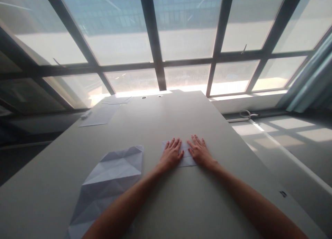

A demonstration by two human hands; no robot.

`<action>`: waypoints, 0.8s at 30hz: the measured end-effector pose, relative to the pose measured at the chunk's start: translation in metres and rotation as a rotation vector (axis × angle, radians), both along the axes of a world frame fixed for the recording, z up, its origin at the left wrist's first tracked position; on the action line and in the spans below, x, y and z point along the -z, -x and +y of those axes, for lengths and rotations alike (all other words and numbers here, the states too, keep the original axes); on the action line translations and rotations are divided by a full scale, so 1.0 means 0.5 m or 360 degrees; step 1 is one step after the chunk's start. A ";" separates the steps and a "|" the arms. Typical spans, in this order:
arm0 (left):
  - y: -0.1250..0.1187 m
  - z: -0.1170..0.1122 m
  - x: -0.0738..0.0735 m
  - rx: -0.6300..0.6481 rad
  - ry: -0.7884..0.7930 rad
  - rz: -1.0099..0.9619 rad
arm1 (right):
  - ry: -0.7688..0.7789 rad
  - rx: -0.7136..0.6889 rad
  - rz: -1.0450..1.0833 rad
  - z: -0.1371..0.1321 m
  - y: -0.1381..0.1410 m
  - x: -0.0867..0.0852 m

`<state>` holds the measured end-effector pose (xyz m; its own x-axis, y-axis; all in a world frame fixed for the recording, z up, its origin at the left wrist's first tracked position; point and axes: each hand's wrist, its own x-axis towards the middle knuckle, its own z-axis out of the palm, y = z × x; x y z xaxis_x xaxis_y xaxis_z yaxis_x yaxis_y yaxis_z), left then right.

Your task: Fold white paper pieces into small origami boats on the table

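Two hands flat on a small paper

From my end of the head camera, the small paper (pixel 188 161) lies on the white table (pixel 166 197), a line running across its exposed part. The left hand (pixel 171 152) rests palm down over its left portion, fingers extended, thumb out to the side. The right hand (pixel 200 152) lies palm down at its right edge, fingers spread. I see neither one pinching anything, though together they hide much of the paper from me.

Just left lies a larger creased sheet (pixel 111 171), and the left forearm blocks my view of part of it. Farther off, near the table's far left edge, I have loose papers (pixel 100 116) with a small white object (pixel 85 114) beside them; I cannot tell what it is. Beyond the table stand windows (pixel 186 28), with a curtain (pixel 308 76) at far right.
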<state>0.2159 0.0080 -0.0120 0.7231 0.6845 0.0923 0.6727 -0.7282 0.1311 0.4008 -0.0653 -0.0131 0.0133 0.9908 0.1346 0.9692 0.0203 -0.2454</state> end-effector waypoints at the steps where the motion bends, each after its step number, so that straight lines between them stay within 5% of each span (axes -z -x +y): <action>1: 0.000 0.000 0.000 -0.0001 0.0001 0.0006 | -0.0012 0.0029 0.0006 0.001 0.000 0.002; 24: 0.000 0.003 0.004 0.0003 0.0000 0.0011 | 0.0006 0.0102 0.0051 0.000 0.003 -0.002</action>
